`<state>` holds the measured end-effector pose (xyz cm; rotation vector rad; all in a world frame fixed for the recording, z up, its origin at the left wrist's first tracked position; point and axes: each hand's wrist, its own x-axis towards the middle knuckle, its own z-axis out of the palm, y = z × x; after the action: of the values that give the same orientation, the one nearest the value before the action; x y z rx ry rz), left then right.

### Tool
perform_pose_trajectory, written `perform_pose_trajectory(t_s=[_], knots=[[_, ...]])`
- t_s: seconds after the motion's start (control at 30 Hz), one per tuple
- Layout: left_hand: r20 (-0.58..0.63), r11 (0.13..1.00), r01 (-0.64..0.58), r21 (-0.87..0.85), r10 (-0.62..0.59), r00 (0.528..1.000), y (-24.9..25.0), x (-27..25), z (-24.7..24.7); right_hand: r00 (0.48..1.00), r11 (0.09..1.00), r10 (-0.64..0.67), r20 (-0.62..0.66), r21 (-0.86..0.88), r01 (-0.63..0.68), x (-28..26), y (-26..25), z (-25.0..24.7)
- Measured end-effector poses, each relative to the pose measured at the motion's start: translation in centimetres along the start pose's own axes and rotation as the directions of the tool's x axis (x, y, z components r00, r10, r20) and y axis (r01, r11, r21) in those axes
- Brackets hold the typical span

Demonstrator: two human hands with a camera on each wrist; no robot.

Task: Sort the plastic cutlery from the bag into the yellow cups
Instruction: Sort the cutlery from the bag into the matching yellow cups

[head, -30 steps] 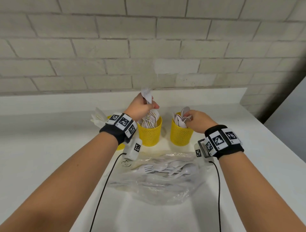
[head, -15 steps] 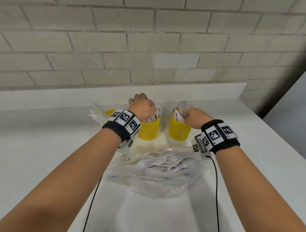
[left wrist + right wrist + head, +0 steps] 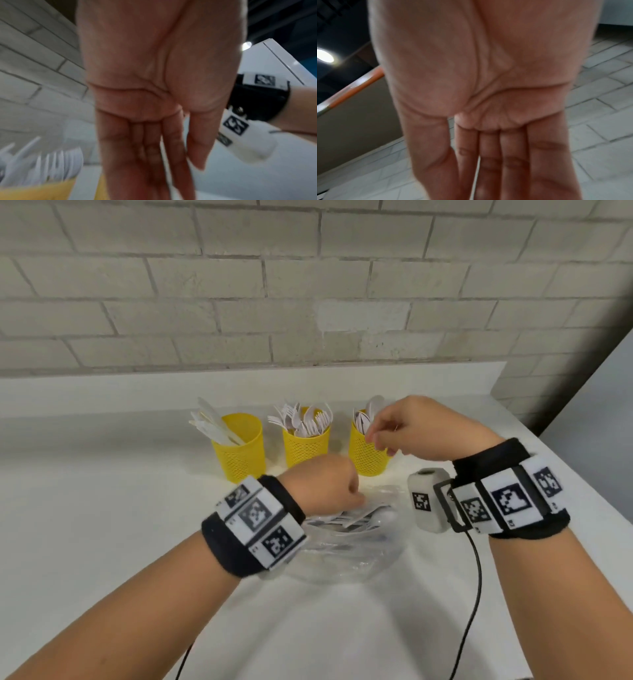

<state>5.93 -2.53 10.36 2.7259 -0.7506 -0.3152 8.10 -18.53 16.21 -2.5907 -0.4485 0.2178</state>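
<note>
- Left hand (image 3: 325, 484) low over the mouth of the clear bag (image 3: 356, 549), just before the wrist; fingers straight and together in the left wrist view, grasping nothing. Judged to be reaching for the next piece.
- Right hand (image 3: 407, 429) raised just at the rim of the right cup (image 3: 368, 453), fingers drooping loose in the head view and straight in the right wrist view; nothing held. Judged empty after a drop, not seen.
- Remaining cutlery (image 3: 346, 517) lying flat inside the bag, directly under the left fingertips; kinds too blurred to tell.
- Three yellow cups in a row beyond both hands, each keeping one kind upright, handles down: left cup (image 3: 239, 453) with knives (image 3: 212, 422) leaning outward, middle cup (image 3: 305, 446) with forks (image 3: 301, 419), right cup with spoons (image 3: 368, 412).
- Bag kept nearest the body on the white bench (image 3: 85, 508), between the wrists, so either hand reaches it.
- Sorting judged well advanced, with some pieces left in the bag.
</note>
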Motion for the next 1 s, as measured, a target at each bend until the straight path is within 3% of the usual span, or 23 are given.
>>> perform_pose_trajectory(t_s=[0.1, 0.2, 0.5, 0.73, 0.87, 1.0], knots=[[0.074, 0.985, 0.092, 0.143, -0.103, 0.992, 0.6, 0.1, 3.3, 0.981, 0.993, 0.024, 0.193, -0.115, -0.001, -1.4, 0.5, 2.7], [0.066, 0.963, 0.149, 0.225, -0.167, 0.984, 1.3, 0.5, 5.2, 0.959, 0.973, 0.098, 0.267, -0.227, -0.036, -1.9, 2.0, 6.2], [0.045, 0.885, 0.169, 0.434, -0.208, 0.977, -0.7, -1.0, 3.9, 0.955, 0.933, 0.264, 0.135, -0.288, -0.217, -2.0, 4.9, 8.5], [0.18, 0.813, 0.174, 0.556, -0.321, 0.93, -3.4, -4.2, 5.3, 0.964, 0.829, 0.241, 0.117, -0.541, -0.142, -1.9, 3.9, 10.7], [0.181, 0.831, 0.177, 0.528, -0.314, 0.932, -4.2, -4.1, 6.3, 0.969, 0.794, 0.233, 0.085, -0.591, -0.139, -1.8, 3.6, 11.5], [0.106, 0.889, 0.244, 0.387, -0.306, 0.946, -5.4, -4.0, 6.6, 0.96, 0.797, 0.238, 0.15, -0.595, -0.105, -1.8, 3.9, 11.6]])
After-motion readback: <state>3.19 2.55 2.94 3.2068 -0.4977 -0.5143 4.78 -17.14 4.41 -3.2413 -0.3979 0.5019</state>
